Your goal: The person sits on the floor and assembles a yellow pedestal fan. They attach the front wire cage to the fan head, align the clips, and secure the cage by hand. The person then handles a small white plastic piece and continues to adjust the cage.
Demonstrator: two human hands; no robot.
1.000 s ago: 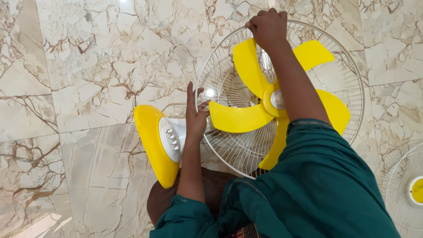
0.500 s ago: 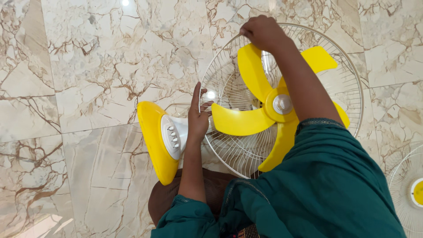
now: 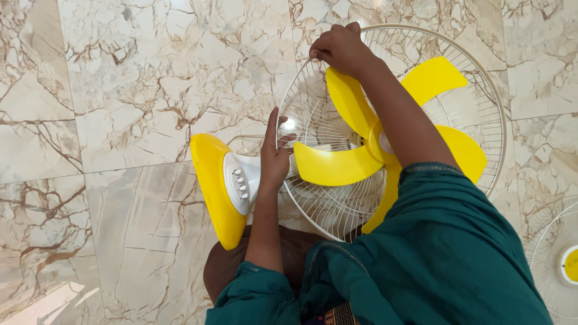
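inside the wire guard (image 3: 481,90) sit yellow blades (image 3: 337,165); right hand (image 3: 340,48) grips its rim, left hand (image 3: 274,159) grips the neck (image 3: 253,171).

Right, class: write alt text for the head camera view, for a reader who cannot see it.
Seen from above, a person in green sleeves works on a yellow-bladed table fan lying on a marble floor. The right hand grips the top of the white wire guard; the left hand rests at the fan's neck beside the yellow base.

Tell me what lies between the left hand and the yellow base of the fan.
In the head view, the white control panel with its small buttons lies between the left hand and the yellow base; the hand rests on the white neck beside it.
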